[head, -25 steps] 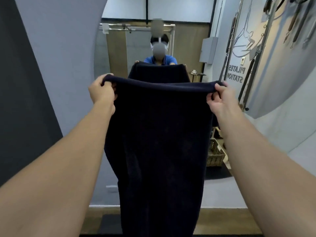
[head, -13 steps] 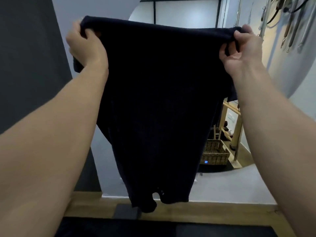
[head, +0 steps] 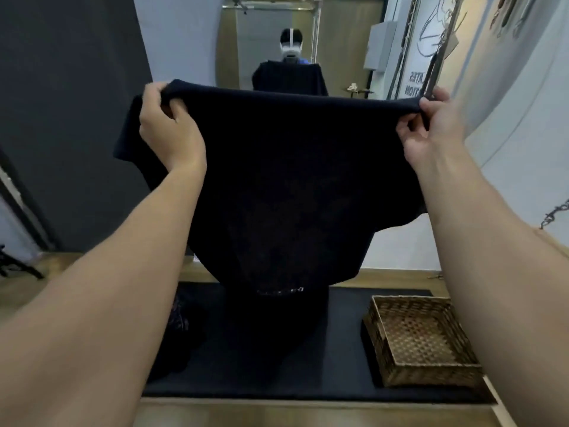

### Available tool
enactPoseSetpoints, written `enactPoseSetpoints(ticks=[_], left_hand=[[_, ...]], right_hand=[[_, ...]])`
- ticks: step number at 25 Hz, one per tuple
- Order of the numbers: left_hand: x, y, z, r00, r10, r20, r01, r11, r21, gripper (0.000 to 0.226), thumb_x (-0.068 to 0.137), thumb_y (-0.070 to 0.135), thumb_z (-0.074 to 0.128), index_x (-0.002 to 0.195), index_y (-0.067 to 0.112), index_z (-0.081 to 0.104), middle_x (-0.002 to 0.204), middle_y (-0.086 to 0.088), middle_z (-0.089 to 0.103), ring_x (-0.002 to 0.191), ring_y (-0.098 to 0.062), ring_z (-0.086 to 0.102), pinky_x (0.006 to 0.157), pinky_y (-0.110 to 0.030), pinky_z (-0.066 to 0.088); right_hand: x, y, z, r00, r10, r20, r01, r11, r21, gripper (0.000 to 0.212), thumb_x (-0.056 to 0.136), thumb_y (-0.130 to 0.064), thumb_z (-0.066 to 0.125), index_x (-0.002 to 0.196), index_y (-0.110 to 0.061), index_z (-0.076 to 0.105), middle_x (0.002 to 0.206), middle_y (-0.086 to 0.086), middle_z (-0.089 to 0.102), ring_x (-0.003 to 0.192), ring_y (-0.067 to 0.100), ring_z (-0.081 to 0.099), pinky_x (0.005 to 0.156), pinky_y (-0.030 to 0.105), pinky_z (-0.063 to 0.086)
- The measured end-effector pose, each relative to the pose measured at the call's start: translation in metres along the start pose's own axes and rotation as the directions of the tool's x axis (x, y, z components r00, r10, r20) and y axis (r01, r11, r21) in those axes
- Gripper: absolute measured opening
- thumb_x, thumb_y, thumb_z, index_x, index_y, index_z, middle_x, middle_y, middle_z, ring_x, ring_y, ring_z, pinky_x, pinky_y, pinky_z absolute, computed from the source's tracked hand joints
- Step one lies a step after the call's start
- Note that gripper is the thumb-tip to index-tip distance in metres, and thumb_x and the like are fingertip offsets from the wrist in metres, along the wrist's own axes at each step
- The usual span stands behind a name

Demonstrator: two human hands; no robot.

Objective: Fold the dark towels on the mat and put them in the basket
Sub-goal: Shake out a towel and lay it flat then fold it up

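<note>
the left hand point(head: 167, 131) and the right hand point(head: 431, 127) each pinch the top edge of a dark towel point(head: 292, 180), fingers curled over it, holding it stretched wide above the black mat point(head: 345, 349) on the wood floor point(head: 277, 414). a pale strip point(head: 280, 291) near its lower hem is too blurred to read. a wicker basket point(head: 431, 375) sits on the mat's right end, a dark heap point(head: 181, 328) on its left. far right, reversed wall lettering point(head: 412, 84) shows only "ates" and "tion".
</note>
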State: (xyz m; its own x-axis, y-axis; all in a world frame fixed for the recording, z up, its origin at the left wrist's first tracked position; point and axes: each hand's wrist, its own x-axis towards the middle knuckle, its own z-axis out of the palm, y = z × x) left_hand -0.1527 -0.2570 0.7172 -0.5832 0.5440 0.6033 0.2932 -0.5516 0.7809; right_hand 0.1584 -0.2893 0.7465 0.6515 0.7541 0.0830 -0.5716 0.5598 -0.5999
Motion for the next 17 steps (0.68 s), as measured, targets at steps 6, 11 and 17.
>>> enactPoseSetpoints(ticks=[6,11,17], left_hand=[[-0.089,-0.059,-0.083,0.981,-0.181,0.075,0.161,0.962,0.219,0.028,0.097,0.008,0.045,0.114,0.015,0.067,0.108,0.004,0.067,0.096,-0.007,0.058,0.082,-0.006,0.042],[-0.153,-0.144,-0.101,0.912,-0.403,0.068,0.361,0.873,0.329,0.029,0.094,0.007,0.051,0.106,0.019,0.075,0.093,-0.002,0.074,0.083,-0.019,0.07,0.085,-0.04,0.058],[-0.194,-0.268,-0.051,0.634,-0.76,-0.143,0.773,0.615,0.156,0.019,0.091,-0.002,0.061,0.09,0.011,0.074,0.089,-0.016,0.072,0.074,-0.023,0.073,0.069,-0.031,0.06]], right_hand=[[-0.069,0.041,-0.101,0.932,0.216,-0.29,-0.217,0.976,0.03,0.031,0.082,0.012,0.048,0.104,-0.009,0.056,0.079,0.007,0.054,0.063,0.015,0.051,0.044,0.017,0.043],[-0.087,0.1,-0.202,0.764,0.413,-0.496,-0.414,0.903,0.115,0.017,0.085,0.007,0.05,0.088,-0.01,0.048,0.072,0.004,0.049,0.057,0.011,0.044,0.044,0.015,0.041],[-0.036,0.198,-0.287,0.599,0.41,-0.688,-0.529,0.848,0.044,0.009,0.093,-0.007,0.06,0.101,-0.01,0.057,0.084,0.003,0.057,0.067,0.011,0.052,0.053,0.024,0.05]])
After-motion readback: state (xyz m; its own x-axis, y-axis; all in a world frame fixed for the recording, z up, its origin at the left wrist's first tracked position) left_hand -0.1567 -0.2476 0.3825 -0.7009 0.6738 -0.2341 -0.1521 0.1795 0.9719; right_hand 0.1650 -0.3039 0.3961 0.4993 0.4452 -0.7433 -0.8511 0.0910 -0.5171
